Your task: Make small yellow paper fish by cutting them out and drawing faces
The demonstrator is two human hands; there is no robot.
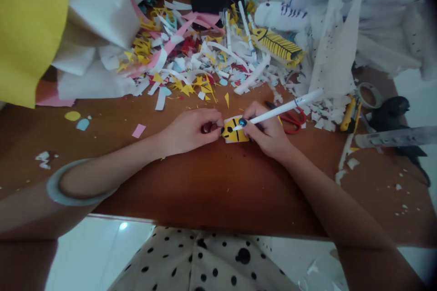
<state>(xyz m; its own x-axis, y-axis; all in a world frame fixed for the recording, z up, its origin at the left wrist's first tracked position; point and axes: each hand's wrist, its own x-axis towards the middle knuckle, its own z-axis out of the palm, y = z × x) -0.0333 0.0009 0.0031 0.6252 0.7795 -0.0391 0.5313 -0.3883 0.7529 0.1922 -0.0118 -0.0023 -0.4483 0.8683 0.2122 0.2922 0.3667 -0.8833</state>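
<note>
The brown bench carries, along its back edge, a heap of paper scraps. The left hand has its fingertips at the small card's left end; whether this grip truly pinches, I cannot tell. The right hand pinches a white pen, tip on the black-striped yellow card, between heap and front edge. The step seems to be marking; the next stroke would call for a steady card.
</note>
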